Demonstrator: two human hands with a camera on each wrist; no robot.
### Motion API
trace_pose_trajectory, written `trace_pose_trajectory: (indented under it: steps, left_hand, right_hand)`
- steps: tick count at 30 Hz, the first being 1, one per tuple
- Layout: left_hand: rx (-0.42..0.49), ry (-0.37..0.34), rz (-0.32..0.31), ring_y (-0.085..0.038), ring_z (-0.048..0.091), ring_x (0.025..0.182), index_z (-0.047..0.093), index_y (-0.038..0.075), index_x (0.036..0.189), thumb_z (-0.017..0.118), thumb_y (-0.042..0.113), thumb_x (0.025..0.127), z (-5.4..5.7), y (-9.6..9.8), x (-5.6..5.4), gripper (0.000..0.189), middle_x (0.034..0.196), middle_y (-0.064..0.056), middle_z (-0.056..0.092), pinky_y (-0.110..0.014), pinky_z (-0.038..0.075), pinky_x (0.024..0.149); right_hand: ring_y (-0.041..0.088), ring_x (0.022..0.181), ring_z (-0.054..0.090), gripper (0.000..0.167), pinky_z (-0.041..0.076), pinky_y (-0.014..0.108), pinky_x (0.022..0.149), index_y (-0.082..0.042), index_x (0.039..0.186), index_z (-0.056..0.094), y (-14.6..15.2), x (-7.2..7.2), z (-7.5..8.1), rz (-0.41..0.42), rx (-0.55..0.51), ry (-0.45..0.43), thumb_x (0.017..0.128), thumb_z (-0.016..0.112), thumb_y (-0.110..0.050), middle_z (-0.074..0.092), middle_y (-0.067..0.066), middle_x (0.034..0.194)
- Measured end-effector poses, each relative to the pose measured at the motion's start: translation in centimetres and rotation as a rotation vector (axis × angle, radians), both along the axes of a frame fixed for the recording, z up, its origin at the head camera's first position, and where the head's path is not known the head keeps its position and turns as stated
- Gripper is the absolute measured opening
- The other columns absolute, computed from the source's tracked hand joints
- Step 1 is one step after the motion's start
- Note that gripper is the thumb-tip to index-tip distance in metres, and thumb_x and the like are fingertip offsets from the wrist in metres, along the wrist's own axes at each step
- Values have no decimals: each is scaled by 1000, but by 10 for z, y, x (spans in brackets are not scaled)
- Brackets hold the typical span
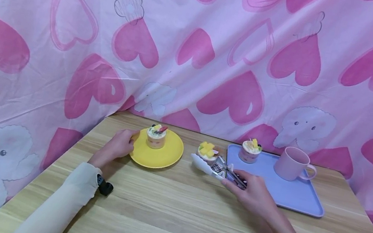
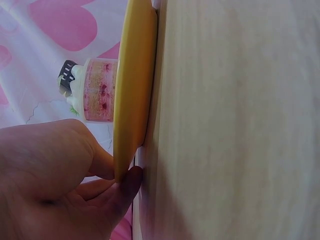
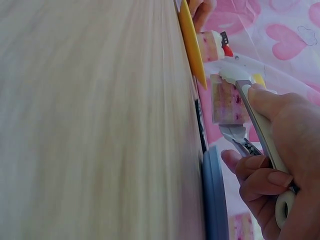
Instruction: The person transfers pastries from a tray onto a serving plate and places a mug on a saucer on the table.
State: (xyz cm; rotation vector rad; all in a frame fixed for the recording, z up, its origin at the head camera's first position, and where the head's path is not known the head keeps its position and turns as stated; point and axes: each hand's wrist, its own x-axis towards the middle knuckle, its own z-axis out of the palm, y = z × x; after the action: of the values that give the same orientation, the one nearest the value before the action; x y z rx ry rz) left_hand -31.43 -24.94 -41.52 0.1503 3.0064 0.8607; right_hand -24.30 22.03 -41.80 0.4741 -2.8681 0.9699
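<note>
My left hand [image 1: 117, 144] pinches the rim of a yellow plate [image 1: 167, 157], thumb above and fingers beneath, as the left wrist view shows. A layered cake cup [image 2: 100, 90] topped with cream and red fruit stands upright on that plate. My right hand [image 1: 256, 193] grips a pair of tongs [image 3: 262, 127] with pale handles and metal parts. Between the tongs' ends sits a second cake cup [image 3: 227, 102], topped with yellow fruit cubes [image 1: 207, 149]. In the right wrist view this cup appears slightly above the tabletop, between plate and tray.
A blue tray [image 1: 291, 196] lies at the right, bearing a third cake cup [image 1: 249, 154] at its far left corner and a pink mug [image 1: 290, 165] at its far right. Behind the wooden table [image 1: 156, 213] hangs a pink heart-print cloth [image 1: 185, 79].
</note>
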Motion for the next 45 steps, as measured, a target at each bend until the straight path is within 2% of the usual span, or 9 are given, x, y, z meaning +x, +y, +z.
trace_pose_trajectory:
  steps: [8, 13, 19, 28, 34, 39, 41, 45]
  left_hand:
    - [-10, 9, 3, -35, 60, 118, 45, -7, 160, 55, -3, 101, 1, 0, 1, 60, 159, -29, 54, -44, 56, 102]
    - [-20, 15, 1, -34, 60, 118, 46, -7, 159, 54, -3, 100, 0, -1, 0, 60, 158, -29, 56, -46, 55, 104]
    - [-18, 8, 3, -34, 60, 116, 45, -7, 160, 54, -3, 100, -1, -2, -1, 61, 158, -29, 55, -40, 54, 96]
    - [-15, 16, -2, -35, 60, 119, 45, -8, 159, 54, -3, 100, -1, -3, 0, 60, 158, -30, 55, -45, 55, 102]
    - [-12, 14, -6, -35, 59, 118, 45, -8, 159, 55, -4, 99, 0, -2, 1, 61, 158, -30, 55, -45, 55, 102]
    - [2, -9, 3, -35, 59, 119, 44, -7, 161, 54, -3, 100, 1, 0, 1, 62, 161, -29, 53, -41, 56, 99]
    - [6, -13, 3, -35, 60, 119, 43, -7, 161, 54, -4, 100, 2, 0, 1, 62, 161, -29, 52, -40, 56, 97]
    - [14, -8, -1, -35, 60, 118, 44, -7, 160, 55, -4, 100, 1, 0, 1, 62, 161, -29, 52, -41, 56, 99]
  right_hand:
    - [13, 78, 60, 70, 49, 26, 60, -8, 141, 71, -16, -4, -2, 45, -28, 26, 94, 78, -59, 74, 3, 98]
    - [13, 82, 62, 72, 49, 24, 63, -6, 141, 71, -24, -5, -3, 61, -17, 37, 94, 78, -60, 76, 6, 107]
    - [14, 82, 61, 76, 49, 24, 62, -3, 142, 70, -31, -6, -3, 68, -25, 36, 94, 77, -61, 76, 9, 109]
    - [14, 83, 64, 76, 50, 25, 61, -3, 141, 70, -46, -8, -5, 100, -47, 41, 93, 77, -62, 78, 11, 112]
    - [12, 76, 61, 78, 46, 25, 56, -5, 143, 69, -56, -8, -4, 107, -50, 34, 93, 77, -64, 76, 7, 102]
    - [14, 86, 61, 78, 44, 24, 61, -8, 144, 70, -64, -8, -3, 100, -45, 32, 92, 77, -66, 79, 7, 112]
    - [14, 84, 60, 79, 43, 24, 60, -9, 144, 70, -67, -8, -2, 95, -42, 26, 91, 77, -67, 79, 6, 110]
    - [13, 75, 57, 80, 40, 24, 55, -10, 144, 70, -73, -8, -2, 92, -43, -2, 90, 77, -68, 72, 0, 93]
